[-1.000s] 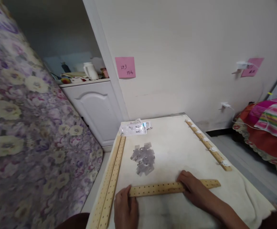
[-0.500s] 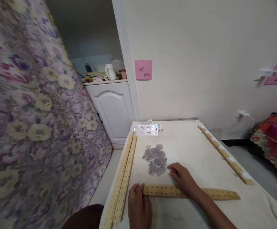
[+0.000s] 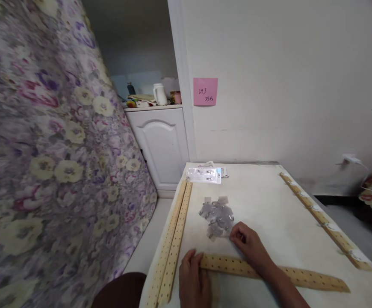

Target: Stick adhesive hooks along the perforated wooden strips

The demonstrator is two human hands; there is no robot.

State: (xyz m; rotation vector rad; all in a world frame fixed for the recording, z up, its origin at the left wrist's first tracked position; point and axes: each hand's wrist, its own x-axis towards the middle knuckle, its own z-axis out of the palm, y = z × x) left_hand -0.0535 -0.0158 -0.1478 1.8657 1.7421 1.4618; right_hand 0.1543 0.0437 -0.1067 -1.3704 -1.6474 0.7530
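A wooden strip with a row of holes (image 3: 288, 276) lies across the near part of the white table (image 3: 269, 201). My left hand (image 3: 193, 282) rests on its left end, fingers curled down over the wood. My right hand (image 3: 249, 244) reaches over the strip to the near edge of a pile of small clear plastic pieces (image 3: 216, 212), fingertips pinched together at the pile. What the fingers pinch is too small to make out.
Two more holed wooden strips (image 3: 172, 244) lie side by side along the table's left edge. Another strip with white pieces on it (image 3: 323, 220) runs along the right edge. A clear packet (image 3: 204, 174) lies at the far side. A flowered mattress (image 3: 54, 162) stands on the left.
My right hand has left the strip and moved forward to the pile of plastic pieces. My left hand stays on the strip's end. The view has swung to the left.
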